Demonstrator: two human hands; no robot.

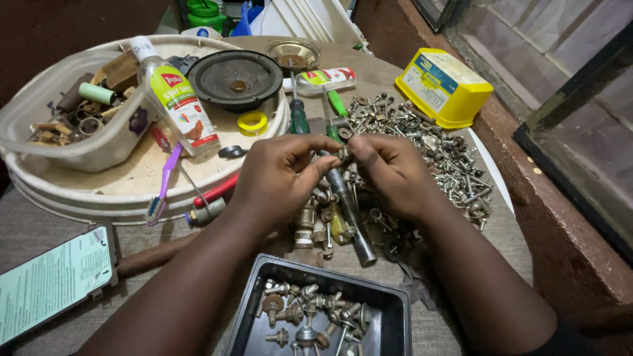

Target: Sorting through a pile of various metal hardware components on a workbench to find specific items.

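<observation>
A single head-worn camera looks steeply down and forward over the person's own forearms onto a cluttered table (461,329), close enough that both hands sit mid-frame. The near edge cuts off a black tray (395,316), the far edge reaches a yellow box (443,87), and a glass-fronted wall runs along the right.

A cluttered workbench: a round white tray (79,201) at the left edge carries a clear plastic tub (39,105) of odds and ends, a white squeeze bottle (175,99) lying tilted, a black loudspeaker cone (236,79) face up, a yellow tape ring (252,122) and a purple toothbrush (165,184). A yellow box (442,86) sits toward the far right corner. A black rectangular tray (395,310) holding bolts rests at the near edge, and a pale green printed panel (53,283) lies at the near left corner. A green-handled screwdriver (299,118) lies beside the white tray.
</observation>
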